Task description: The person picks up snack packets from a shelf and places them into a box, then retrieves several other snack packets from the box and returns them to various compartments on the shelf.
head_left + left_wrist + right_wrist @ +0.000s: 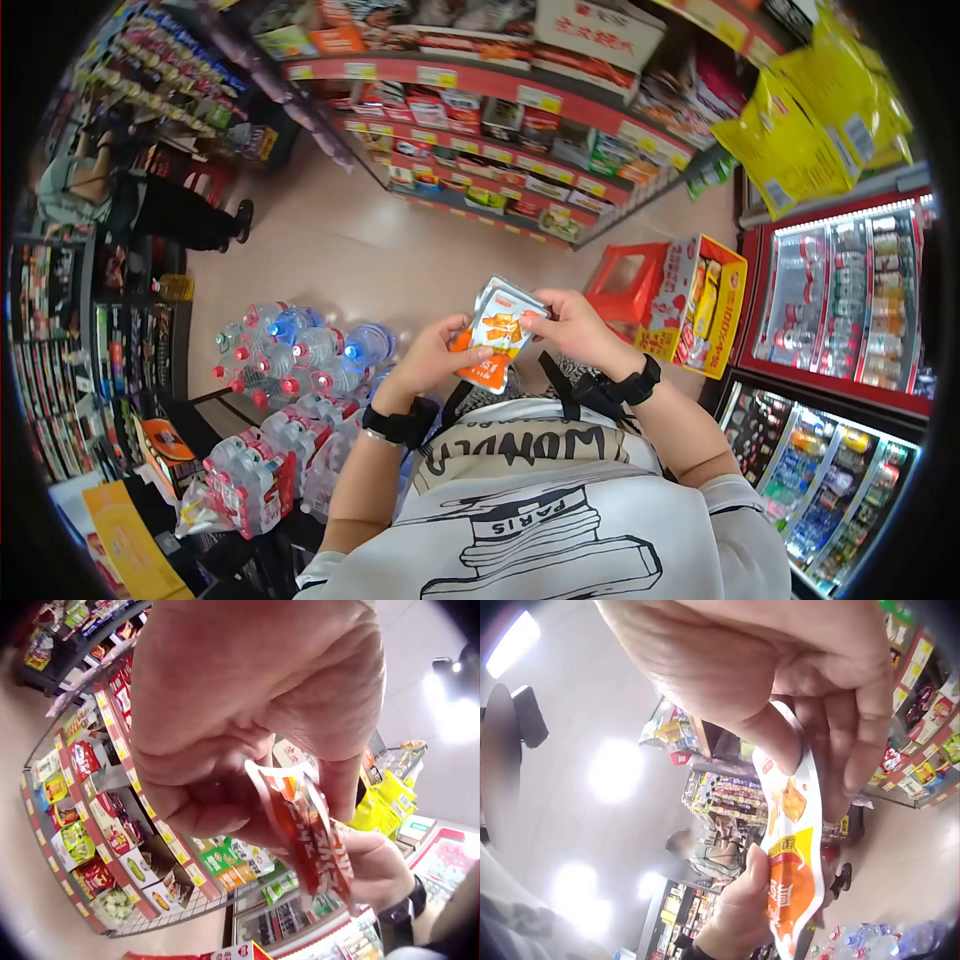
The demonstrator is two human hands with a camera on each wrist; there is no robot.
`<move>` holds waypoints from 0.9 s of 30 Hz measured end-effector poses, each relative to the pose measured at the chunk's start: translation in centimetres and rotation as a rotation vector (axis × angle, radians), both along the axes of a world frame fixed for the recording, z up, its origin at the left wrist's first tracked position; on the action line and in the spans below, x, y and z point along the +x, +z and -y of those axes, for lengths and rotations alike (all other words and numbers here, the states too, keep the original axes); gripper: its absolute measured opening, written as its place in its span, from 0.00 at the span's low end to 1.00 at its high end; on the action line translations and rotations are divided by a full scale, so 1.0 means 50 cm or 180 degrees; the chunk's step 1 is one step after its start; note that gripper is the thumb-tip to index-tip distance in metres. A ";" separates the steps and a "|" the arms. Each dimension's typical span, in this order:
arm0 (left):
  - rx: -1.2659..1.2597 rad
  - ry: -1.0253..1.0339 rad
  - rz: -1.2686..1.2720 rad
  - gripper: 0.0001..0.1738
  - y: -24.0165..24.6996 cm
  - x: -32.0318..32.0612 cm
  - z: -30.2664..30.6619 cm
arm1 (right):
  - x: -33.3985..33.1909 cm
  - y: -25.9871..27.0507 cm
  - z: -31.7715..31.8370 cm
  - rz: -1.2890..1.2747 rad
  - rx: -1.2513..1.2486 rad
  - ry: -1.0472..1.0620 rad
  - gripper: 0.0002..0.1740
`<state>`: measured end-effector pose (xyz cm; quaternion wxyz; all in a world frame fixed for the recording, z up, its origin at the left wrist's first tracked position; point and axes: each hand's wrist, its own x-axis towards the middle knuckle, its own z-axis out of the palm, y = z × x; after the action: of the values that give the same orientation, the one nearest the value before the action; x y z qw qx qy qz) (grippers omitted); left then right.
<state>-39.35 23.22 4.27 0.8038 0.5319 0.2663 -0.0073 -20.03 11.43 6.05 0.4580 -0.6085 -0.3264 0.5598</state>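
The slick, overlapping snack packets (503,322) could, I judge, fan apart and drop to the floor (370,255) if either thumb eases off; squeezing too hard might buckle the front one. I have them in front of my waist, up in the air. My left hand (432,357) pinches the lower left edge, thumb across the front; my right hand (578,325) pinches the upper right, thumb on the face, fingers behind. Both forearms angle inward, elbows bent.
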 end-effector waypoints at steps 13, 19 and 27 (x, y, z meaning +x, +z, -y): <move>-0.0019 0.1111 0.0112 0.18 -0.003 -0.120 -0.102 | -0.044 0.035 -0.239 0.0270 0.0388 0.1323 0.13; 0.0275 0.1382 -0.0031 0.15 0.045 -0.113 -0.229 | -0.023 0.057 -0.390 0.0549 0.0508 0.1852 0.16; 0.0803 0.1493 0.0019 0.13 0.111 -0.009 -0.398 | 0.087 0.154 -0.572 0.1095 0.0940 0.2004 0.16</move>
<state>-39.80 43.10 9.83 0.7117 0.5516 0.3787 0.2140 -15.70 40.01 13.75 0.2850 -0.4910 -0.6464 0.5097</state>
